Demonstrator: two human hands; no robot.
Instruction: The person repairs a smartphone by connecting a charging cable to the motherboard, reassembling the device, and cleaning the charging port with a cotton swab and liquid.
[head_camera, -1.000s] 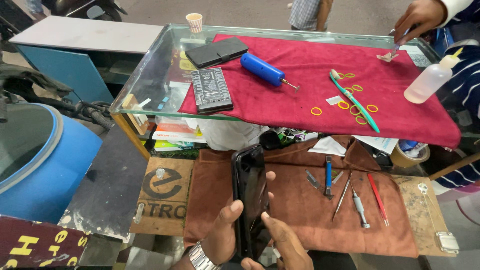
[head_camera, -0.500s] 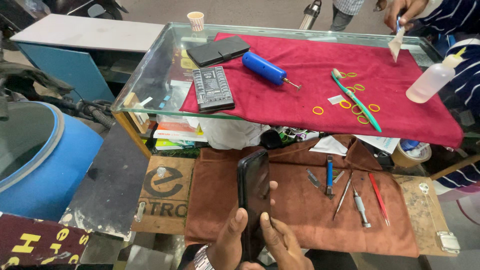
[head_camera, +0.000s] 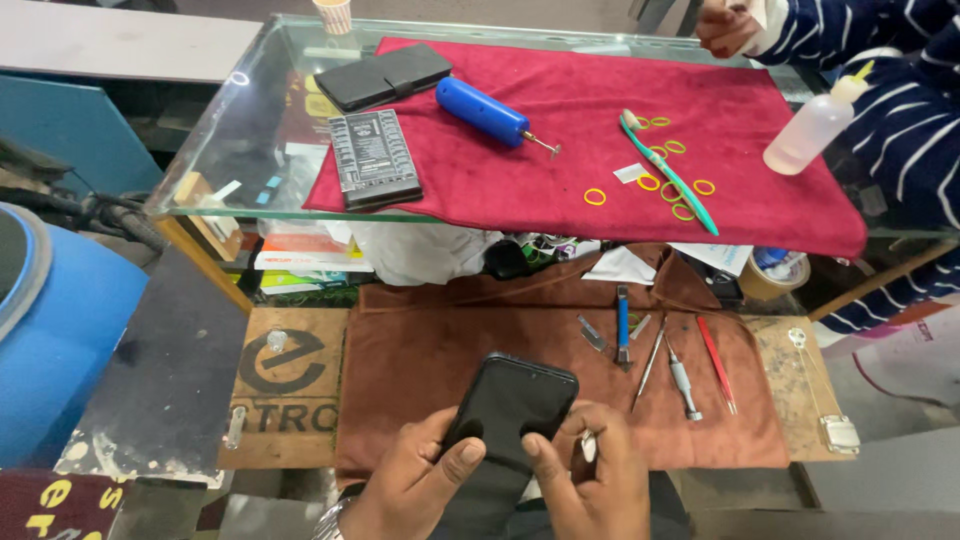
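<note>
Item, nearest: a black, glossy, slab-shaped smartphone (head_camera: 508, 418), held screen-up between both hands over the near edge of a brown cloth mat (head_camera: 420, 350). The left hand (head_camera: 405, 490) is curled about its lower left side, thumb pressed flat on the glass, apparently to steady it. The right hand (head_camera: 585, 480) is closed on the lower right edge, thumb on the screen; a small silvery piece is pinched among its fingers, its kind not discernible.

Item, just beyond the right hand: small metal hand tools (head_camera: 655, 350), a blue-handled and a red-handled one among them, laid in a row on the mat, likely for ready reach.

Item, farther up: a glass shelf (head_camera: 230, 150) covered by a dark red cloth (head_camera: 560, 180), on which are laid a black ribbed battery case (head_camera: 374, 158), a black folding wallet case (head_camera: 383, 76), a blue cylindrical tool (head_camera: 484, 112), a green toothbrush (head_camera: 668, 172) among yellow rings and a clear squeeze bottle (head_camera: 818, 125).

Item, far right: another person's hand (head_camera: 727, 26) in a striped sleeve.
</note>
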